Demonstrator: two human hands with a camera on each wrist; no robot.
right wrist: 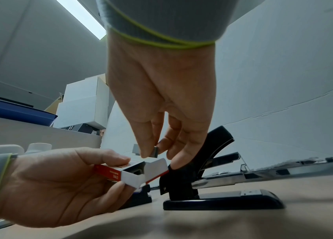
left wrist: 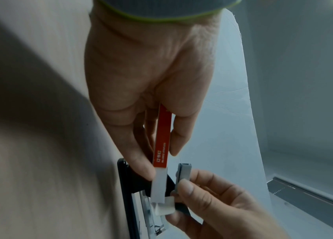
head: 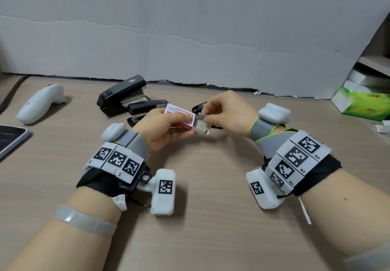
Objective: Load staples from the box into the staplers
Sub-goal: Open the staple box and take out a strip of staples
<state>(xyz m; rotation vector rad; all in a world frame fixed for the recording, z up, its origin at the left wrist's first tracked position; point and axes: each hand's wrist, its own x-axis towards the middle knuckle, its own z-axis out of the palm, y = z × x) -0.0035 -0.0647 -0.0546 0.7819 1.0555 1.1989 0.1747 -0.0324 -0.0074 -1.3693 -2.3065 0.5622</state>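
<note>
The staple box (head: 180, 119), red and white with its end flap open, is held above the table (head: 200, 186) in the left hand (head: 162, 131), thumb on top and fingers curled beneath. A grey strip of staples (right wrist: 153, 151) is pinched between thumb and forefinger of the right hand (head: 228, 112), just over the open end of the box. An opened black stapler (right wrist: 218, 187), its magazine exposed, is seen on the table directly beyond the right hand. Two further black staplers (head: 126, 97) are noted beyond the left hand. A white handheld device (head: 40, 103) lies well to the left of the left hand.
</note>
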